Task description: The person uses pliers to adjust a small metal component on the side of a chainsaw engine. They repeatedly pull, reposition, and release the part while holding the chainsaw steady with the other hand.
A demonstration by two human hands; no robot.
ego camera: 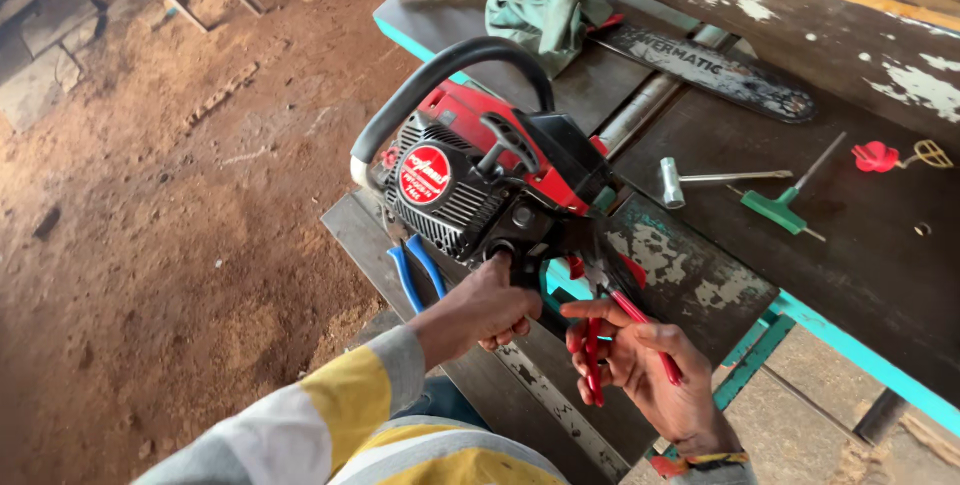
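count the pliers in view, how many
2: red-handled pliers in the right hand, and blue-handled pliers on the bench beside the chainsaw, partly hidden under it.

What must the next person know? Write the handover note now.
Left hand: grip closed on the chainsaw at its lower edge, steadying it on the bench.
Right hand: holds red-handled pliers, tips at the saw's underside.
Done: guide bar is off, lying on the bench by the green cloth.
Left: the pliers work looks unfinished. Blue-handled pliers and green T-wrench lie nearby.
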